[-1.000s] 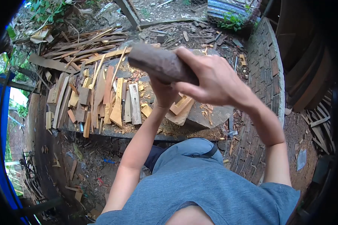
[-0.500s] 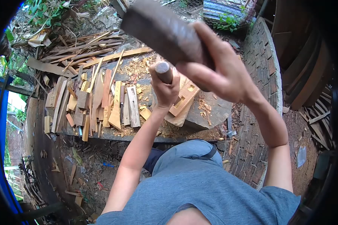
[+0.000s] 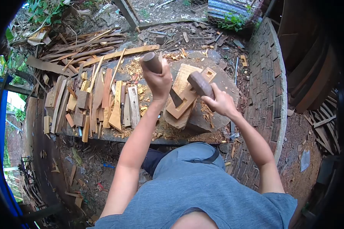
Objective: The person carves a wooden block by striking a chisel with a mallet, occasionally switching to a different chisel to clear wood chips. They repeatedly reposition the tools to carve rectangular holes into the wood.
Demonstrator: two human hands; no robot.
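Note:
My left hand [image 3: 158, 83] is wrapped round the handle of a chisel [image 3: 152, 63], which leans with its butt up and to the left. Its dark blade slants down to the slot in a reddish-brown wood piece [image 3: 173, 112]. That piece has cut-outs near both ends and lies across a paler board [image 3: 185, 71] on a round wooden block [image 3: 232, 86]. Closed around a dark wooden mallet [image 3: 201, 84], my right hand [image 3: 222, 102] is low over the right part of the wood piece. The mallet head overlaps that piece in view, apart from the chisel butt.
Wood offcuts [image 3: 103, 95] of several shapes cover the bench's left side, among shavings [image 3: 132, 74]. Behind them is a pile of long scrap strips [image 3: 80, 51]. A curved brick wall [image 3: 267, 76] borders the right. Debris litters the ground [image 3: 91, 171].
The mallet has come down from high and close to the camera to just over the wood piece. My left hand and the chisel have tilted to the left, so the blade now shows.

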